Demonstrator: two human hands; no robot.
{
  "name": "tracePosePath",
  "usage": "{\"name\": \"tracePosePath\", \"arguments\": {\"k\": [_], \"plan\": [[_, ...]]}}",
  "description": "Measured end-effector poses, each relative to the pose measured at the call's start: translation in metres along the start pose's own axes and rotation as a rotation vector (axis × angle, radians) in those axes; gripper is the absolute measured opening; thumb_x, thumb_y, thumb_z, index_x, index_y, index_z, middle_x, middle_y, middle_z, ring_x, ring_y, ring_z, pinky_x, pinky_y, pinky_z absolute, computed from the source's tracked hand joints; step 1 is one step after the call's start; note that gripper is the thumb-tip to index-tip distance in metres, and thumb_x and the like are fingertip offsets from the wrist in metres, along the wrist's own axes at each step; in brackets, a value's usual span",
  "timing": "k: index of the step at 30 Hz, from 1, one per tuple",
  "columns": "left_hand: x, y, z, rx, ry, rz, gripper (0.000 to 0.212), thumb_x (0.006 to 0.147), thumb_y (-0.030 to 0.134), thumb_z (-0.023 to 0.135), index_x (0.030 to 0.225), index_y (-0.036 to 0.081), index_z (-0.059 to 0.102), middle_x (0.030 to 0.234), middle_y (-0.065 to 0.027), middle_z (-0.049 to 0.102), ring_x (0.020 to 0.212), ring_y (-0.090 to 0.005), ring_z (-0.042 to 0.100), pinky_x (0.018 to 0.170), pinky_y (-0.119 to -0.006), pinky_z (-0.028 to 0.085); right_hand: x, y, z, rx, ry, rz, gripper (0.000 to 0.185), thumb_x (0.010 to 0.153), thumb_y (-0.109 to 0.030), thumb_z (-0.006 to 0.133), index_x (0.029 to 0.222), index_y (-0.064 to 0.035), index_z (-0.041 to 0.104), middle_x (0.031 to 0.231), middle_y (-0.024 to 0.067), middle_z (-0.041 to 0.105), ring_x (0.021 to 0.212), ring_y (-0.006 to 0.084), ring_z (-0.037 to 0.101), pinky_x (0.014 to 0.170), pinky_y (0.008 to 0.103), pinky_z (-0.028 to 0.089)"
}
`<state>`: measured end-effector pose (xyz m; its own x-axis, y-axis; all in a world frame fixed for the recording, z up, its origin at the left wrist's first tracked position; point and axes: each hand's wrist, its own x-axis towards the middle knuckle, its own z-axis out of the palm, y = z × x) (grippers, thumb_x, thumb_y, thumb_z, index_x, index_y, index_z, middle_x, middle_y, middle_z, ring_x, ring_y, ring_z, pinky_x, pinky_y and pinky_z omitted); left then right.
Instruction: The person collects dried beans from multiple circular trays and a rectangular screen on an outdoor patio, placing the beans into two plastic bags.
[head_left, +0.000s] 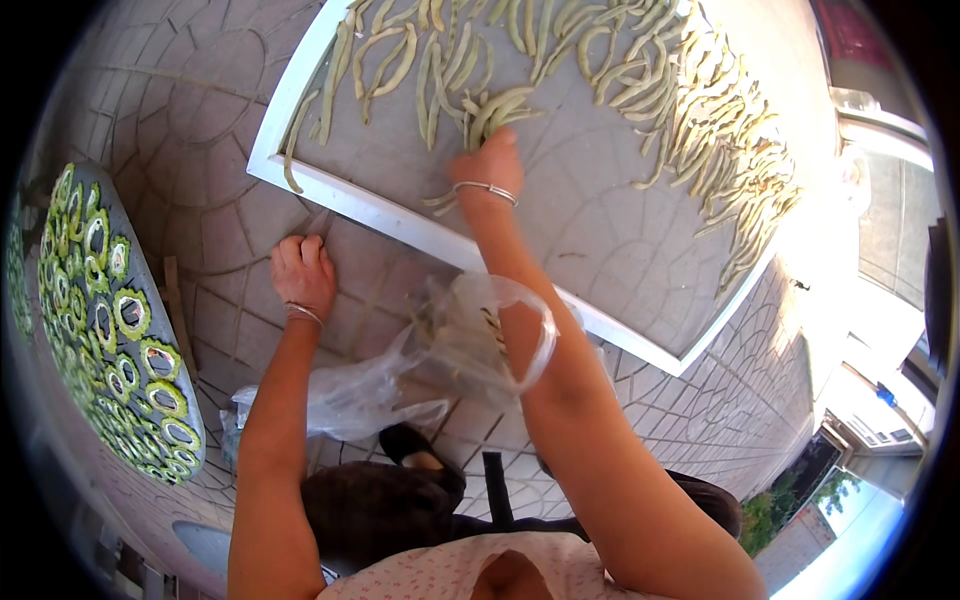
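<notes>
Pale green bean pods (705, 127) lie spread over a mesh screen in a white frame (405, 223). Over the screen, near its lower left part, my right hand (491, 161) grips a bunch of bean pods (495, 112). Its fingertips are partly hidden. My left hand (304, 274) is left of the frame's near edge, over the paving, with its fingers curled; whether it pinches anything is unclear. A clear plastic bag (465, 330) hangs by my right forearm, a loop of it across the arm. More clear plastic (352, 394) spreads beside my left forearm.
A grey tray or board (184, 427) at the left bears many green-rimmed sliced rings (133, 313). A strip of wood (178, 315) lies beside it on the patterned paving (217, 150). My shoe (405, 442) is below the plastic. A building stands at the right.
</notes>
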<state>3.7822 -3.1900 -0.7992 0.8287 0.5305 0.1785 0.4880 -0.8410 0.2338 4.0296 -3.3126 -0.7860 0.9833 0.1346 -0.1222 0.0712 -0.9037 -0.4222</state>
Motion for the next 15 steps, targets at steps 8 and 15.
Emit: {"name": "tracePosePath", "arguments": {"k": [8, 15], "plan": [[-0.004, -0.005, 0.004, 0.018, 0.032, 0.020, 0.021, 0.076, 0.011, 0.062, 0.096, 0.011, 0.055, 0.095, -0.0096, 0.049, 0.090, -0.0300, 0.050, 0.078, -0.043, 0.043, 0.019, 0.037, -0.087, 0.832, -0.486, 0.248, 0.035, 0.064, -0.003, 0.070, 0.095, 0.0045, 0.057, 0.076, 0.0115, 0.061, 0.060, 0.0216, 0.059, 0.053, 0.0339, 0.048], [-0.008, 0.000, 0.007, 0.132, -0.017, 0.067, 0.017, 0.081, 0.014, 0.061, 0.095, 0.013, 0.052, 0.096, -0.0096, 0.050, 0.091, -0.0314, 0.051, 0.076, -0.043, 0.045, -0.009, 0.074, -0.218, 1.133, -0.639, -0.051, 0.033, 0.069, -0.001, 0.067, 0.101, 0.0004, 0.060, 0.083, 0.0076, 0.064, 0.068, 0.0161, 0.060, 0.063, 0.0282, 0.050]]}}
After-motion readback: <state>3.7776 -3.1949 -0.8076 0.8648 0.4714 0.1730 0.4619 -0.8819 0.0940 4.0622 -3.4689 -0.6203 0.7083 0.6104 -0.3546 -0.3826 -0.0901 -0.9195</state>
